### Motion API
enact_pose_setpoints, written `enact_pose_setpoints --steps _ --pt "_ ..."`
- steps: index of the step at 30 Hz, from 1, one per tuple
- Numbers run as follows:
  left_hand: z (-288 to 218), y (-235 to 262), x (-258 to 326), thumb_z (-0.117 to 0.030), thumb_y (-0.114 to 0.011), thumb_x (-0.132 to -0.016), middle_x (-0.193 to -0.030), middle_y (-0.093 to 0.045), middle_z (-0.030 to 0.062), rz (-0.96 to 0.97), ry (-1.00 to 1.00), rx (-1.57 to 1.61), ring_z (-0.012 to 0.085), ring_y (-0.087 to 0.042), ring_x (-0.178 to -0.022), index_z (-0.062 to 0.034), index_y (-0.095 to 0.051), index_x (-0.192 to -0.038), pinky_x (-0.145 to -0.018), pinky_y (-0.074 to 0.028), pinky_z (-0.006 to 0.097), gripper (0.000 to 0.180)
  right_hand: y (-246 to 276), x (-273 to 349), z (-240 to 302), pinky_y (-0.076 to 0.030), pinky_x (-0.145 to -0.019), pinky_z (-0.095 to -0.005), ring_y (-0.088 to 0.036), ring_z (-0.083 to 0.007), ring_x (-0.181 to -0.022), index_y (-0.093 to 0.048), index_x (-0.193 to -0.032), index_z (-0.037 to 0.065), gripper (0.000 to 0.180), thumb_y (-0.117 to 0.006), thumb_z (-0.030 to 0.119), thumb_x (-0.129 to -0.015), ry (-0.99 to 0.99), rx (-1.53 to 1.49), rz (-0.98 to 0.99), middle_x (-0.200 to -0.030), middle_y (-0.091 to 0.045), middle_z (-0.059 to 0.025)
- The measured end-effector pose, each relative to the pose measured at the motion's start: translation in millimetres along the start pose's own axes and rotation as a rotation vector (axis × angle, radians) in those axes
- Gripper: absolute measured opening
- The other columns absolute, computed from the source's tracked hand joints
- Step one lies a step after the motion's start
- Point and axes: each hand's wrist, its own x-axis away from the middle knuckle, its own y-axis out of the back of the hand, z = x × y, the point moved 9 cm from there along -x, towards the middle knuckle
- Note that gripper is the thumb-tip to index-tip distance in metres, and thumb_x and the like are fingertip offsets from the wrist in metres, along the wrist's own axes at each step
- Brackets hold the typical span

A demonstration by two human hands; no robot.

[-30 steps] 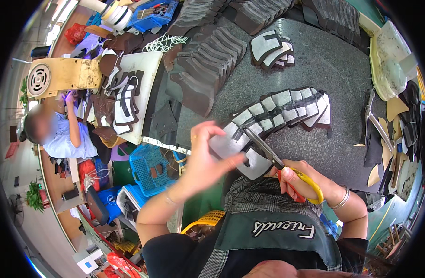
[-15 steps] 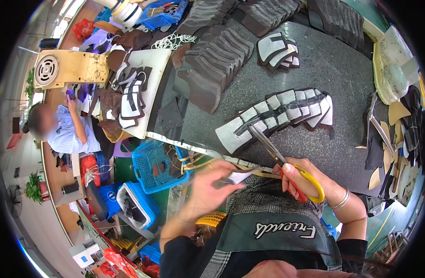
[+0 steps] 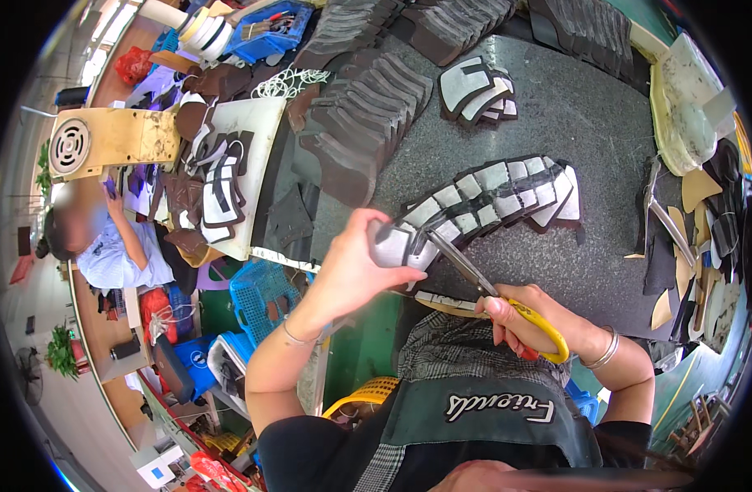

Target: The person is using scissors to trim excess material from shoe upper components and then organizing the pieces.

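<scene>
My left hand (image 3: 349,266) grips a white-faced, dark-edged piece (image 3: 392,248) between thumb and fingers. The piece lies over the near-left end of a curved row of overlapping white and dark pieces (image 3: 515,175) on the table. My right hand (image 3: 533,318) is closed round scissors (image 3: 464,264) with yellow and red handles. Their blades point away to the left, tips at the row beside the held piece. Whether the blades touch the row I cannot tell.
On the dark speckled table (image 3: 573,123) stand a small stack of white-faced pieces (image 3: 477,92) and fanned rows of dark brown pieces (image 3: 368,115). Blue baskets (image 3: 261,291) are below left. Dark and tan scraps (image 3: 679,254) lie at right. Another person (image 3: 125,238) sits at far left.
My left hand has moved forward from near my apron to the row's near-left end, carrying a piece onto it. My right hand stays closed on the scissors, almost in place.
</scene>
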Motion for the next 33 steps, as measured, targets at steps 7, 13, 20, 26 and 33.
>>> enact_pose_setpoints --steps 7,13,20,26,33 --pt "24.6 -3.9 8.4 0.004 -0.087 -0.065 -0.089 -0.066 0.0007 0.219 0.283 0.774 0.0049 -0.061 -0.074 -0.0025 -0.056 -0.105 -0.061 -0.048 0.019 0.051 8.6 8.8 17.2 -0.052 -0.048 -0.0308 -0.064 -0.0162 -0.052 -0.059 -0.089 -0.001 0.072 -0.035 0.066 -0.098 0.067 0.104 0.058 -0.069 -0.066 -0.0107" --pt "13.7 -17.2 2.6 0.004 -0.085 -0.067 -0.095 -0.068 0.002 0.322 0.285 0.865 0.0061 -0.064 -0.08 0.0015 -0.057 -0.122 -0.071 -0.052 0.021 0.061 10.3 5.0 19.8 -0.052 -0.048 -0.03 -0.063 -0.0161 -0.051 -0.059 -0.089 -0.001 0.07 -0.034 0.064 -0.099 0.031 0.128 0.052 -0.068 -0.065 -0.0095" --pt "24.6 -17.6 9.4 0.001 -0.081 -0.073 -0.098 -0.07 0.0059 0.394 0.271 0.925 0.0112 -0.066 -0.087 0.0034 -0.062 -0.112 -0.081 -0.053 0.027 0.043 8.6 10.4 24.4 -0.051 -0.048 -0.0292 -0.062 -0.0152 -0.05 -0.06 -0.092 -0.001 0.068 -0.035 0.061 -0.1 0.065 0.119 0.131 -0.067 -0.064 -0.0091" --pt "20.4 -15.9 9.5 0.0 -0.079 -0.075 -0.098 -0.07 0.0046 0.4 0.317 0.998 0.0109 -0.066 -0.086 0.0019 -0.064 -0.109 -0.08 -0.052 0.026 0.036 -3.6 -12.5 36.9 -0.048 -0.047 -0.0314 -0.059 -0.0154 -0.048 -0.055 -0.086 0.0 0.062 -0.036 0.057 -0.102 0.171 0.132 0.1 -0.065 -0.061 -0.0075" --pt "15.7 4.1 15.8 -0.012 -0.082 -0.076 -0.111 -0.065 0.009 0.373 0.253 0.955 0.016 -0.062 -0.099 0.0041 -0.061 -0.109 -0.086 -0.05 0.03 0.042 10.7 27.1 34.5 -0.049 -0.051 -0.0327 -0.062 -0.0174 -0.052 -0.056 -0.089 0.001 0.057 -0.04 0.054 -0.102 0.247 -0.02 0.051 -0.063 -0.06 -0.0081"
